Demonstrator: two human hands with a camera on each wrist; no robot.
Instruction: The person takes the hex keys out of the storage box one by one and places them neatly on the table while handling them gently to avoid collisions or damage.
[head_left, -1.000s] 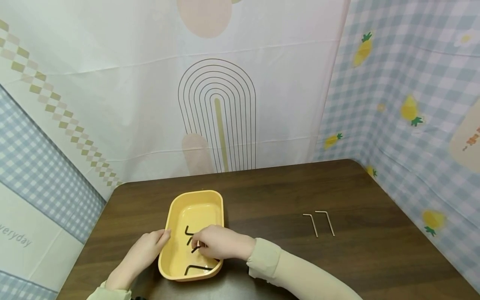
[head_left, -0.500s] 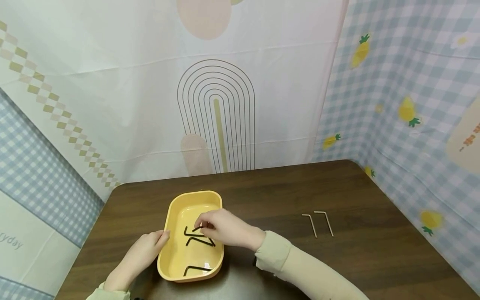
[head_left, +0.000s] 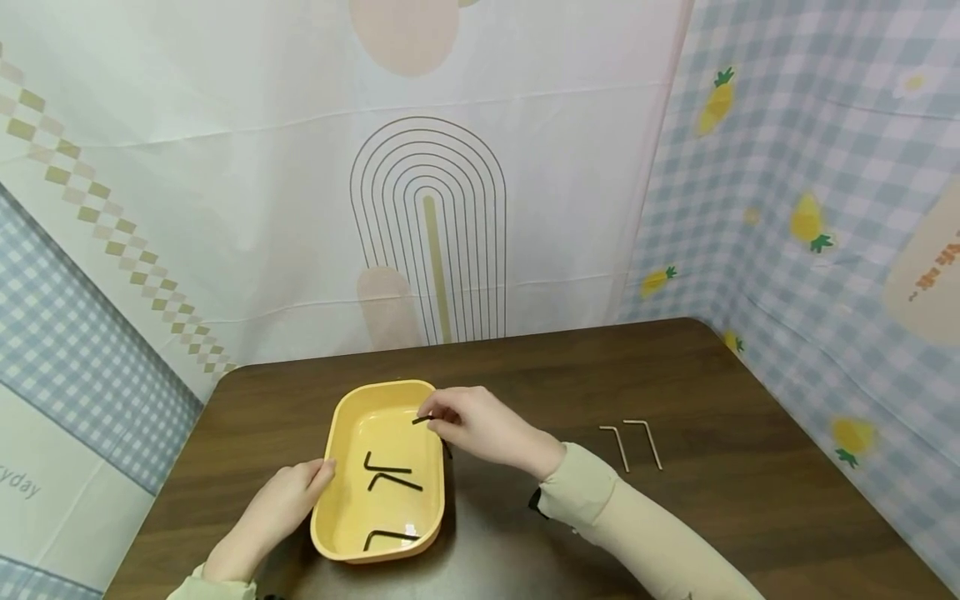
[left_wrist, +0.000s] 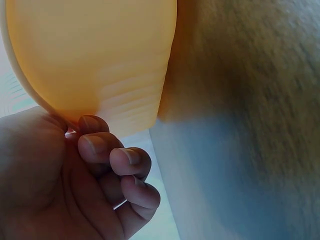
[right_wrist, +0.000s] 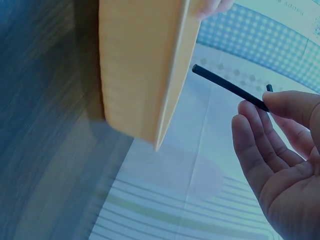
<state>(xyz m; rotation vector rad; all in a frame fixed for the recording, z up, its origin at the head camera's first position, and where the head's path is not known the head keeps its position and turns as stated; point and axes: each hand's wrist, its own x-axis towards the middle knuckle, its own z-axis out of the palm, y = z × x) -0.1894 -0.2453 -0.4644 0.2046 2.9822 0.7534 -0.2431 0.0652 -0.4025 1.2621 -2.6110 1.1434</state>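
Note:
A yellow tray [head_left: 347, 417] stands on the table's left part with three black hex keys [head_left: 387, 469] lying in it. At its left rim, the left hand [head_left: 281, 504] pinches the edge; the left wrist view shows that hand [left_wrist: 95, 175] with thumb and fingers at the tray wall [left_wrist: 100, 60]. Over the tray's right rim, the right hand [head_left: 487, 425] pinches a black hex key [head_left: 422, 419] between thumb and fingers. In the right wrist view the key [right_wrist: 227, 85] sticks out from the right hand [right_wrist: 280, 145], clear of the tray [right_wrist: 135, 65].
Two bare metal L-shaped hex keys [head_left: 621, 448] [head_left: 651, 443] lie side by side on the right part of the brown wooden table [head_left: 540, 375]. Patterned cloth [head_left: 555, 208] hangs behind the table and along its sides.
The right hand has risen from inside the tray and moved back and to the right, lifting one black key out. The left hand has kept its hold on the rim.

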